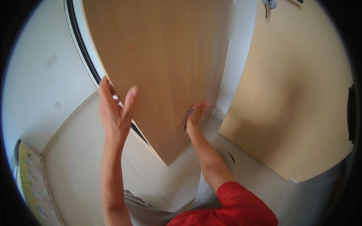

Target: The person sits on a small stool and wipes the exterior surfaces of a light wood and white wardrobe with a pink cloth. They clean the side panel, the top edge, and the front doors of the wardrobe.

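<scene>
In front of me stands a tall wood-grain door panel [141, 50], its lower corner close to the tiled floor. My left hand [114, 110] is at the panel's left edge, with the thumb apart from the fingers. The fingertips are partly lost behind or against that edge, so I cannot tell how firmly they touch it. Low on the panel's right part, my right hand [199, 110] is blurred and holds a checked cloth [187, 120] against or very near the surface. Part of the cloth hangs below the hand.
A lighter wooden door [268, 99] stands at the right, with keys [266, 11] hanging from its lock. Between door and panel is a white wall [237, 56]. Beige floor tiles [82, 147] lie below. A patterned fabric item [39, 180] sits at the lower left.
</scene>
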`<state>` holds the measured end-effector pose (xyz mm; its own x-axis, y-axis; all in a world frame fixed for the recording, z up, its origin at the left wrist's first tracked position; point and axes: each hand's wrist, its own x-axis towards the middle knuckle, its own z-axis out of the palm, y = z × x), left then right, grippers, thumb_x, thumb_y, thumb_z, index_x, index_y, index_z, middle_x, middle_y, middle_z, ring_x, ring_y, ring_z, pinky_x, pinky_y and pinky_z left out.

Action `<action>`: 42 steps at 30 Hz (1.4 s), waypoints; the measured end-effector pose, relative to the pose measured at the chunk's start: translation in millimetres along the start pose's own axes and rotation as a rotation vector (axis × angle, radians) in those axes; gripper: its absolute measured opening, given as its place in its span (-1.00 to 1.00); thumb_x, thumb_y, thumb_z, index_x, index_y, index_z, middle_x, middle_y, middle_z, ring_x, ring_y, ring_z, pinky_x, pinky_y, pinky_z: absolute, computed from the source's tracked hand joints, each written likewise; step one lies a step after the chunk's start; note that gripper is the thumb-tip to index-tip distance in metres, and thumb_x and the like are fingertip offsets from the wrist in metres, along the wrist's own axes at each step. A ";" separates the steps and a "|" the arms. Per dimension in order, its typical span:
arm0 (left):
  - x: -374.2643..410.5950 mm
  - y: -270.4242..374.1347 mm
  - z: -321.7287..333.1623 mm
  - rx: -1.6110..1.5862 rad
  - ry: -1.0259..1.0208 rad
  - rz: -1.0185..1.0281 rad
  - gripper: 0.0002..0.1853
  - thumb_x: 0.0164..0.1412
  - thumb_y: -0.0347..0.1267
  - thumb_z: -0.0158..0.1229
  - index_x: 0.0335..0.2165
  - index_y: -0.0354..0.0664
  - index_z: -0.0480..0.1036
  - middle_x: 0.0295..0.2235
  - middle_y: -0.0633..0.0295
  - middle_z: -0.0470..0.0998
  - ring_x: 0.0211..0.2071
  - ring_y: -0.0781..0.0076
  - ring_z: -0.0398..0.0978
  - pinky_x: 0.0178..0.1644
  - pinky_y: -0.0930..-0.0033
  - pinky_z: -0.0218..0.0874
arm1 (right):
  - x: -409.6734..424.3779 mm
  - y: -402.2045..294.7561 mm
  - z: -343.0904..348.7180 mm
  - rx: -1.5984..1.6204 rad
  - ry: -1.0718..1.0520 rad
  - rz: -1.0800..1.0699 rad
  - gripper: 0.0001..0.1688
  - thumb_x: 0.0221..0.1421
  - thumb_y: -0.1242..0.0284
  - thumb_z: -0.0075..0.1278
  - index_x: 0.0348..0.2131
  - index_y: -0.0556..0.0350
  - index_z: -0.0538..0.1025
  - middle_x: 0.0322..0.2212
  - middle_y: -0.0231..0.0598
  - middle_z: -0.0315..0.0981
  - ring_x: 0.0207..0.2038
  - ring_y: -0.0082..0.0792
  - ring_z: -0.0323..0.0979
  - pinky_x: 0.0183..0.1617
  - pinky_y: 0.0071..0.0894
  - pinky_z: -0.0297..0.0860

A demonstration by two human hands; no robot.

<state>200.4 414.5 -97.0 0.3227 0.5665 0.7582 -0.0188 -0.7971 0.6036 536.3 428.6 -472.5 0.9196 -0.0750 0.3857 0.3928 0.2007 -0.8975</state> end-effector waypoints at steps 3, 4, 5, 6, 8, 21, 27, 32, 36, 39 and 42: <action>22.0 1.5 5.7 -0.001 0.185 -0.017 -0.43 0.09 -0.09 0.20 -0.13 -0.31 0.24 -0.28 0.15 0.44 -0.27 0.40 0.39 -0.17 0.39 0.24 | -70.5 1.4 11.2 0.169 -0.012 0.381 -0.51 0.23 0.32 -0.36 0.12 0.04 0.11 0.09 -0.27 0.03 0.12 -0.36 0.00 0.21 -0.42 -0.11; 22.4 -7.8 4.3 0.046 0.265 0.015 -0.47 0.11 -0.11 0.18 -0.15 -0.33 0.27 -0.29 0.17 0.44 -0.28 0.42 0.39 -0.18 0.41 0.24 | -98.4 -7.9 17.0 0.232 -0.002 0.510 -0.54 0.22 0.32 -0.35 0.09 0.01 0.14 0.04 -0.29 0.07 0.07 -0.39 0.04 0.18 -0.42 -0.07; 25.2 -15.4 5.1 0.075 0.341 0.049 -0.50 0.13 -0.12 0.17 -0.17 -0.34 0.29 -0.29 0.18 0.45 -0.28 0.45 0.39 -0.19 0.42 0.24 | -118.6 -14.3 18.4 0.288 0.021 0.628 -0.57 0.21 0.32 -0.33 0.05 -0.01 0.18 0.00 -0.31 0.11 0.02 -0.41 0.08 0.14 -0.41 -0.02; 24.9 -18.4 4.1 0.127 0.371 0.075 -0.54 0.13 -0.14 0.18 -0.22 -0.34 0.33 -0.32 0.19 0.46 -0.31 0.46 0.40 -0.21 0.44 0.24 | -136.5 -13.3 14.8 0.341 0.055 0.739 -0.60 0.20 0.31 -0.31 0.02 -0.04 0.21 -0.05 -0.32 0.14 -0.02 -0.43 0.12 0.11 -0.40 0.02; 25.0 -5.0 31.3 0.018 0.335 0.059 -0.55 0.13 -0.14 0.17 -0.23 -0.33 0.34 -0.32 0.20 0.46 -0.31 0.47 0.40 -0.21 0.44 0.25 | -127.3 48.7 -28.1 0.207 0.228 0.624 -0.61 0.20 0.26 -0.32 0.01 -0.11 0.24 -0.03 -0.39 0.15 0.01 -0.46 0.10 0.13 -0.35 0.00; 22.2 -20.9 9.2 0.087 0.353 0.108 -0.71 0.15 -0.22 0.17 -0.42 -0.19 0.28 -0.46 0.36 0.37 -0.44 0.59 0.29 -0.32 0.52 0.20 | -106.3 -46.1 42.9 0.342 0.244 0.643 -0.64 0.21 0.30 -0.25 -0.03 -0.01 0.34 -0.05 -0.27 0.29 0.03 -0.36 0.22 0.08 -0.39 0.15; 24.0 -13.6 17.8 0.051 0.346 0.100 -0.68 0.15 -0.18 0.17 -0.42 -0.19 0.28 -0.47 0.36 0.35 -0.45 0.57 0.28 -0.33 0.51 0.20 | 40.6 -239.7 55.7 -0.131 0.011 -0.253 -0.45 0.21 0.27 -0.26 0.13 0.08 0.16 0.10 -0.18 0.10 0.15 -0.16 0.08 0.13 -0.14 0.08; 26.6 -11.6 15.9 0.047 0.343 0.096 -0.66 0.14 -0.15 0.17 -0.42 -0.19 0.29 -0.46 0.36 0.36 -0.43 0.57 0.29 -0.31 0.51 0.20 | 96.5 -431.3 74.7 -0.217 -0.088 -0.708 -0.44 0.21 0.28 -0.27 0.16 0.03 0.14 0.18 -0.12 -0.02 0.21 -0.06 -0.01 0.19 -0.13 0.03; 24.0 -9.7 17.2 -0.012 0.356 0.096 -0.65 0.14 -0.14 0.17 -0.41 -0.20 0.30 -0.44 0.34 0.38 -0.41 0.57 0.31 -0.31 0.50 0.21 | 109.3 -520.6 91.8 -0.123 -0.195 -1.023 -0.34 0.20 0.06 -0.38 0.20 -0.12 0.04 0.25 -0.16 -0.25 0.27 0.06 -0.29 0.24 0.06 -0.14; 22.2 -14.2 18.2 0.026 0.351 0.065 -0.64 0.14 -0.13 0.17 -0.40 -0.21 0.31 -0.44 0.33 0.41 -0.41 0.57 0.33 -0.31 0.50 0.22 | 125.0 -525.4 104.6 -0.226 -0.213 -1.073 -0.22 0.21 -0.12 -0.51 0.26 -0.18 -0.06 0.28 -0.12 -0.31 0.32 -0.04 -0.42 0.30 0.08 -0.32; 20.4 -15.0 18.5 0.070 0.342 0.030 -0.60 0.13 -0.09 0.16 -0.34 -0.24 0.36 -0.40 0.30 0.45 -0.38 0.56 0.37 -0.28 0.49 0.24 | 163.6 -492.7 109.9 -0.159 -0.118 -0.934 -0.21 0.19 -0.13 -0.48 0.26 -0.19 -0.05 0.28 -0.11 -0.30 0.31 0.04 -0.41 0.31 0.05 -0.34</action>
<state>224.8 434.2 -95.2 -0.0127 0.5707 0.8211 0.0456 -0.8199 0.5706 492.0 424.8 56.2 0.2298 -0.0375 0.9725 0.9726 -0.0262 -0.2309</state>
